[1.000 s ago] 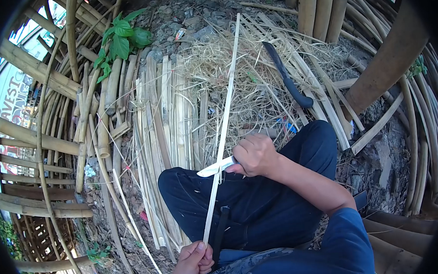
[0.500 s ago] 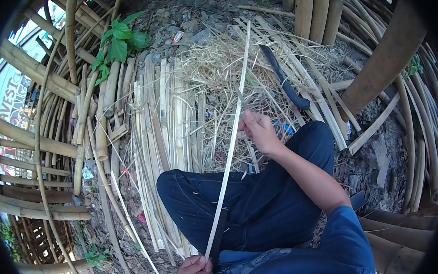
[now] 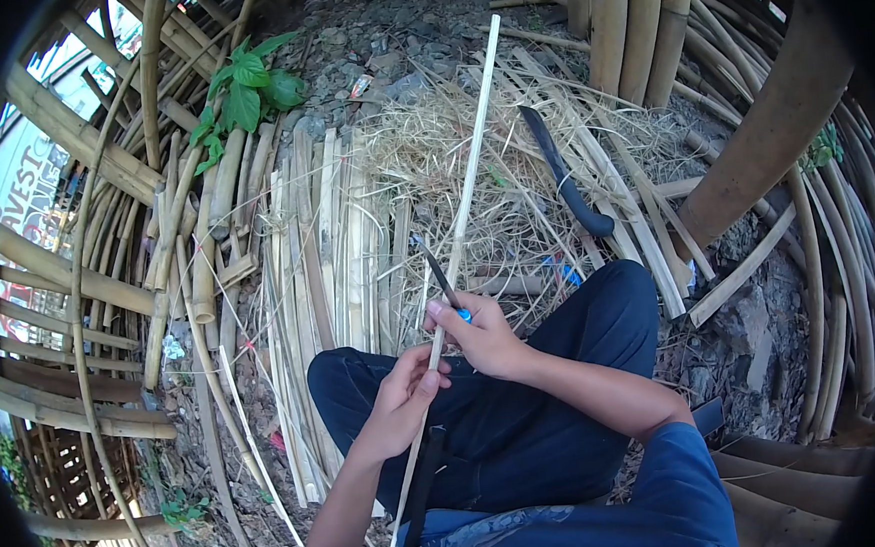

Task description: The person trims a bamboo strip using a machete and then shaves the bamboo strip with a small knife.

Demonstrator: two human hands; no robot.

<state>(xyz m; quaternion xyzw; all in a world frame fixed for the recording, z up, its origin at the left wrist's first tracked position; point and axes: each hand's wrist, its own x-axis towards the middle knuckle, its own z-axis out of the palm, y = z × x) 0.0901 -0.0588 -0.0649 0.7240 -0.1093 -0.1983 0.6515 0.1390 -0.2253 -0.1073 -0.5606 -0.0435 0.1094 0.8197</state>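
A long, pale bamboo strip [image 3: 473, 156] runs slantwise from my lap to above the shavings. My left hand [image 3: 402, 396] is closed around its lower part, above my crossed legs. Just above it, my right hand [image 3: 484, 339] grips a small knife [image 3: 440, 276] with a narrow dark blade and a bit of blue at the grip. The blade points up and left, beside the strip. My right fingers also meet the strip; the knife's handle is mostly hidden in my palm. On the ground ahead lies a curved machete-like blade [image 3: 559, 171] with a dark handle.
Curly bamboo shavings [image 3: 429, 134] cover the ground ahead. Split bamboo slats [image 3: 356, 248] lie to the left, others to the right. Thick bamboo posts [image 3: 633, 31] stand at the back right. A bamboo frame [image 3: 87, 275] borders the left, near a green leafy plant [image 3: 241, 95].
My left hand has moved up the strip from near my waist. My right hand has come down and left with the knife, so both hands are now close together. The strip's far end sits higher.
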